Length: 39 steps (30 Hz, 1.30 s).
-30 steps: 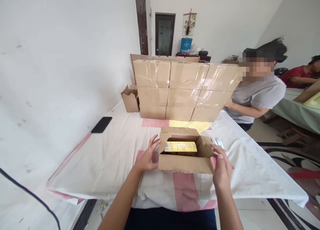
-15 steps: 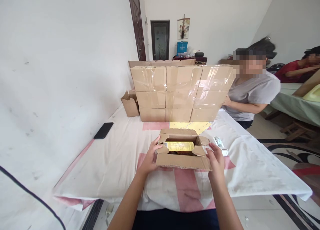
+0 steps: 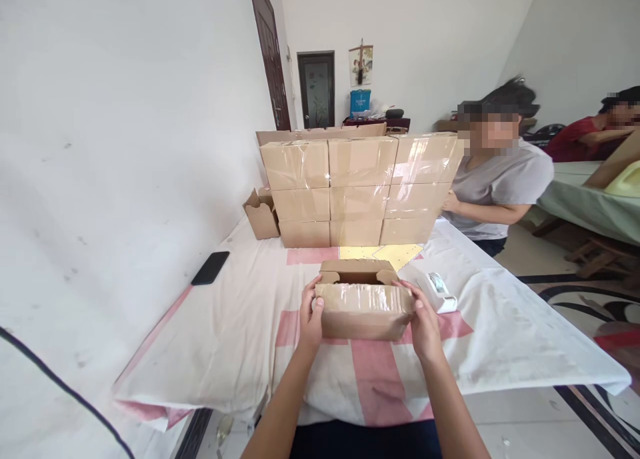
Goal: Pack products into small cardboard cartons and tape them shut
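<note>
A small brown cardboard box sits on the cloth in front of me, its top partly open. The near flap, with shiny tape on it, is raised and hides the box's contents. At the left end, my left hand grips the box, thumb on the near side and fingers along the side. My right hand holds the right corner by the flap in the same way. Just beyond my right hand lies a white tape dispenser with a clear roll.
Behind the box stands a wall of taped cardboard boxes. An open carton is at its left. A black phone lies near the wall on the white-and-pink tablecloth. A person in a grey shirt touches the stack's right side.
My hands have lifted the box's near flap from lying outward to raised. The yellow packet inside is now out of sight. My view has shifted slightly.
</note>
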Each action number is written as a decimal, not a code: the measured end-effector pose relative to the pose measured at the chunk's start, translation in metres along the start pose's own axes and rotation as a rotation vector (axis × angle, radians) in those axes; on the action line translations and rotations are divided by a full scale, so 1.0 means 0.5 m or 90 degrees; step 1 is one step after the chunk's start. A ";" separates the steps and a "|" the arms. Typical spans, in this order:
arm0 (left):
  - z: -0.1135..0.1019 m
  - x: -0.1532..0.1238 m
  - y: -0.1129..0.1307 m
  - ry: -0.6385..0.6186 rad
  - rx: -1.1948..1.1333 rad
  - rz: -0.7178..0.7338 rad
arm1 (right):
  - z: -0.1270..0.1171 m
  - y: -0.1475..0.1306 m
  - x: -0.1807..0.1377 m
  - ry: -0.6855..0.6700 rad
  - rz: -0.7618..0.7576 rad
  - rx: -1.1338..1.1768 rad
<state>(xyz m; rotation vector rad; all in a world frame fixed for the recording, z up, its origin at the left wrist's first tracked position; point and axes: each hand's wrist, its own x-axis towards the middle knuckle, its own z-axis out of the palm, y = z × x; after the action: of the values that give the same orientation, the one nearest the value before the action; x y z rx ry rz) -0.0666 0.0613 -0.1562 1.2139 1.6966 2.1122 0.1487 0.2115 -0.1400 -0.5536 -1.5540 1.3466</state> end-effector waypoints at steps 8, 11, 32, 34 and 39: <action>0.008 0.019 0.018 -0.062 -0.066 -0.194 | -0.010 0.012 0.036 -0.055 0.095 0.021; -0.009 0.040 0.021 -0.119 -0.145 -0.213 | -0.001 -0.006 0.065 -0.114 0.142 0.053; -0.037 0.068 0.074 -0.186 0.258 -0.070 | -0.013 -0.035 0.083 -0.085 0.021 -0.234; -0.035 0.069 0.091 -0.190 0.322 -0.056 | -0.011 -0.044 0.091 -0.095 0.035 -0.239; -0.030 0.059 0.121 -0.186 0.440 -0.008 | -0.003 -0.058 0.095 -0.087 0.043 -0.211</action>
<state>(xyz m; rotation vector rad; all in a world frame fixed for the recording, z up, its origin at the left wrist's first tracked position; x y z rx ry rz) -0.0751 0.0471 -0.0891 1.5613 2.3423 1.2613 0.1369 0.2432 -0.0958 -0.7352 -1.9022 1.2033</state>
